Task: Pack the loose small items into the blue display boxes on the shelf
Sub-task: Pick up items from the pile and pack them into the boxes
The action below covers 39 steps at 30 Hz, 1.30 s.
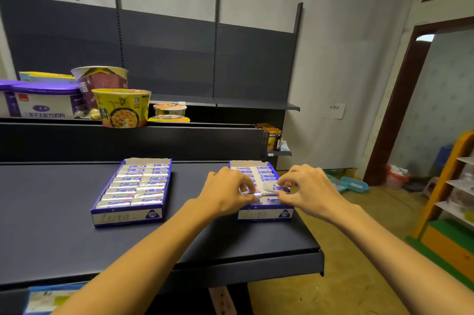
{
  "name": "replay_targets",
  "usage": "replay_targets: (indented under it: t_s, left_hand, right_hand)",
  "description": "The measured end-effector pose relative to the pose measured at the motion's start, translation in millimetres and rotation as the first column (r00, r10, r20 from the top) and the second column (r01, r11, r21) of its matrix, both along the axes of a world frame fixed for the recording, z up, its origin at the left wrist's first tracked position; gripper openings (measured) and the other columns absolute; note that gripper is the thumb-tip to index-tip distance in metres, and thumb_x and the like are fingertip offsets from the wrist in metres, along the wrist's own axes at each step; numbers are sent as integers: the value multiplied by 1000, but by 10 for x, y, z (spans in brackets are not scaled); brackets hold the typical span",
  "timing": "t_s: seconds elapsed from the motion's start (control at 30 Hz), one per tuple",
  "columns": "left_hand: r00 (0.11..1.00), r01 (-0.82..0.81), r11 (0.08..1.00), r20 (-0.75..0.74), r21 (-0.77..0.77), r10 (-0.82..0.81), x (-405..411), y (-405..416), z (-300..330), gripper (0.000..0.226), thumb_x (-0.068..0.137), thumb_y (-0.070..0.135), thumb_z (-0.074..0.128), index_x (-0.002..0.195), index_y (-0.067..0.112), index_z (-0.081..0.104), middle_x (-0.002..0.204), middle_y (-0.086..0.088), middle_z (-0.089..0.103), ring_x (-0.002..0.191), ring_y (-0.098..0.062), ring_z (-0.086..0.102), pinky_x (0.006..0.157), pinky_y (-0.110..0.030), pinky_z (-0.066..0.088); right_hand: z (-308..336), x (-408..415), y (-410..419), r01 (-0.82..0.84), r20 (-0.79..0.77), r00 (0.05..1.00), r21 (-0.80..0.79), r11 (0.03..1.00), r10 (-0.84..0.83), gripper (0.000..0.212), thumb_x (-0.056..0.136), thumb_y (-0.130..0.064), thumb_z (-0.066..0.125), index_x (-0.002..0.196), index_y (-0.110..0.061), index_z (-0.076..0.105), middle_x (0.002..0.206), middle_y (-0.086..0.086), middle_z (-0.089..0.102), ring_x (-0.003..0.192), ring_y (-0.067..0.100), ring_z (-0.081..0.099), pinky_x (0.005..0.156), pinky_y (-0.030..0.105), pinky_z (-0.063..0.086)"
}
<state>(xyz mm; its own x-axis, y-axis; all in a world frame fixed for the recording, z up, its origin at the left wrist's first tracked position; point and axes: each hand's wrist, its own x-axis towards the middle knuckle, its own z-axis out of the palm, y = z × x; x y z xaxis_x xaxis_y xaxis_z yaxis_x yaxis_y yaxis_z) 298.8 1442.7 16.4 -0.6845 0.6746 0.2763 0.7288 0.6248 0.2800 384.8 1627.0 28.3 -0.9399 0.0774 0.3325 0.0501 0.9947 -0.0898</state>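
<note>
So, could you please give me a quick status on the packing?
Both hands over right box. Right hand pinches an eraser; left hand holds another. Left box full.

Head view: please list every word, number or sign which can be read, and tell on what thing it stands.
"2B": in a dark triangle on the front of the left blue display box.
"2B": the same mark on the right blue display box.
"补货区": on the paper sign on the wall.
Large pale lettering on both box fronts: blurred.
Eraser wrappers, yellow noodle bowl, purple noodle cup, white tub: print too blurred.
</note>
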Motion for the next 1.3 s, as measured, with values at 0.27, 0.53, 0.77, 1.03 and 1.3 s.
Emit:
replay_targets:
  t_s: [0.27, 0.53, 0.77, 1.03, 1.3]
  left_hand:
    - [998, -58, 998, -7, 17, 58, -30, 13, -9, 39, 84, 47, 65, 115, 23, 64, 119, 3, 64, 109, -15, 53, 89, -32, 38]
    - [981, -123, 986, -135, 112, 137, 48, -191, 8, 31, 87, 43, 62, 113, 27, 63, 117, 6, 63, 112, -12, 48, 92, -34, 36]
    - [958, -177, 974, -203, 144, 204, 125, -408, -27, 30, 88, 43, 60, 113, 27, 63, 113, 7, 62, 112, -11, 48, 93, -31, 35]
    - [929, -250, 959, -244, 134, 277, 228, -686, -59, 32, 89, 44, 57, 116, 28, 62, 115, 7, 62, 113, -12, 49, 98, -32, 33]
    - [872, -376, 915, -279, 146, 403, 260, -1336, -10, 27, 87, 40, 57, 112, 31, 63, 118, 7, 62, 115, -17, 47, 92, -32, 31]
  right_hand:
    - [62, -21, -20, -34, 86, 996, 58, 998, 29, 36, 88, -48, 60, 115, -26, 65, 115, -7, 62, 104, 12, 51, 85, 28, 43]
    - [171, -144, -2, -68, 229, 973, 116, 991, 40, 34, 87, -44, 63, 115, -25, 67, 119, -4, 65, 106, 14, 55, 85, 30, 43]
    - [157, -194, -25, -113, 247, 966, 129, 985, 78, 39, 88, -47, 62, 121, -26, 64, 122, -4, 64, 106, 14, 54, 90, 34, 42]
    - [181, -228, -363, -219, 28, 976, 125, 968, 217, 40, 89, -46, 58, 124, -26, 62, 118, 0, 63, 106, 17, 55, 91, 37, 46]
    - [223, -390, -1088, -337, -78, 932, 162, 927, 353, 37, 90, -49, 53, 122, -32, 61, 119, -6, 60, 111, 15, 50, 92, 35, 36]
